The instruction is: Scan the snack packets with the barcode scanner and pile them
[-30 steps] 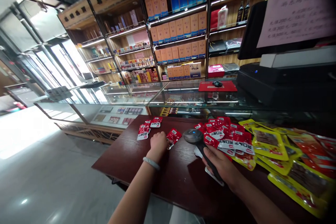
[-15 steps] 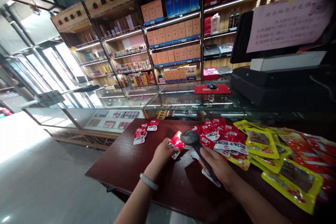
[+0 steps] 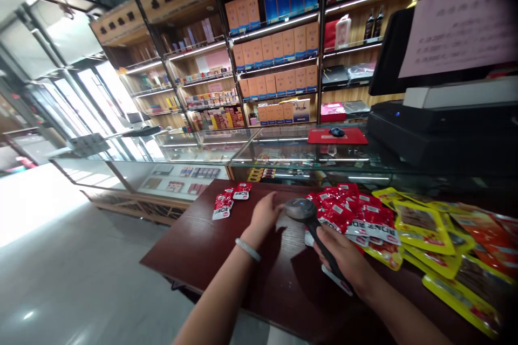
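My right hand [image 3: 342, 253] is wrapped round the handle of a black barcode scanner [image 3: 300, 209], its head pointing left over the dark wooden table. Just left of the scanner head is my left hand [image 3: 265, 214], raised a little above the table with fingers partly apart. No packet shows in it. A pile of red and white snack packets [image 3: 343, 210] lies behind and right of the scanner. Two small groups of the same packets [image 3: 223, 205] lie at the table's far left. Part of a white packet edge [image 3: 338, 280] shows under my right hand.
Yellow snack bags [image 3: 423, 226] and orange bags [image 3: 485, 237] cover the table's right side. Behind stands a glass display counter [image 3: 259, 145] with a mouse on a red mat [image 3: 315, 136]. A monitor [image 3: 388, 56] with a pink note is at right, before stocked shelves.
The red packet that my left hand held under the scanner no longer shows in it. The left hand's fingers have loosened. My right hand keeps the scanner. The view has shifted slightly.
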A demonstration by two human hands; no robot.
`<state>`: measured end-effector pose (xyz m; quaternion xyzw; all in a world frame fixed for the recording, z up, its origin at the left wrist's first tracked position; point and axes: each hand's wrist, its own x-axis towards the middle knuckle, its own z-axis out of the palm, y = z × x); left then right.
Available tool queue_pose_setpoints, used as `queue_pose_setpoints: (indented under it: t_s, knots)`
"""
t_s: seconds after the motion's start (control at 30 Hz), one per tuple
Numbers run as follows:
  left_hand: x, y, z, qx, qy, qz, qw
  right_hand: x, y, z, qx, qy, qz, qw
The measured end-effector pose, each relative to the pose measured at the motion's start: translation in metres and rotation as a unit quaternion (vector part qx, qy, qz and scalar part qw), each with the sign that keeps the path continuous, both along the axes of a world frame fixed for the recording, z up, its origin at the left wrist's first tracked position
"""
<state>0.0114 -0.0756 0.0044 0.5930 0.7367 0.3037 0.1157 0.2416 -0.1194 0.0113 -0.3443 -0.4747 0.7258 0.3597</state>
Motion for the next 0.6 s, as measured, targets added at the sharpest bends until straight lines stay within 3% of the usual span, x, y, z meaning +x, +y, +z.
queue_pose_setpoints:
  t_s: [0.13, 0.23, 0.33, 0.5, 0.6]
  knots:
    - [-0.073, 0.012, -0.004, -0.063, 0.188, 0.102, 0.975, -0.01, 0.004, -0.008, -0.015, -0.033, -0.001, 0.999]
    - [-0.098, 0.017, -0.012, -0.14, 0.225, 0.133, 0.955, -0.018, 0.007, -0.01, -0.008, -0.033, 0.012, 0.999]
    - [-0.092, 0.008, -0.016, -0.162, 0.231, 0.099, 0.954, -0.023, 0.01, -0.01, -0.004, -0.029, 0.02, 0.999]
    - [-0.051, -0.027, -0.006, -0.099, 0.242, 0.026, 0.965, -0.02, 0.012, -0.006, -0.002, -0.018, 0.027, 0.999]
    - [-0.04, -0.035, 0.002, -0.078, 0.253, 0.083, 0.961, -0.018, 0.011, -0.002, 0.007, -0.026, 0.027, 0.999]
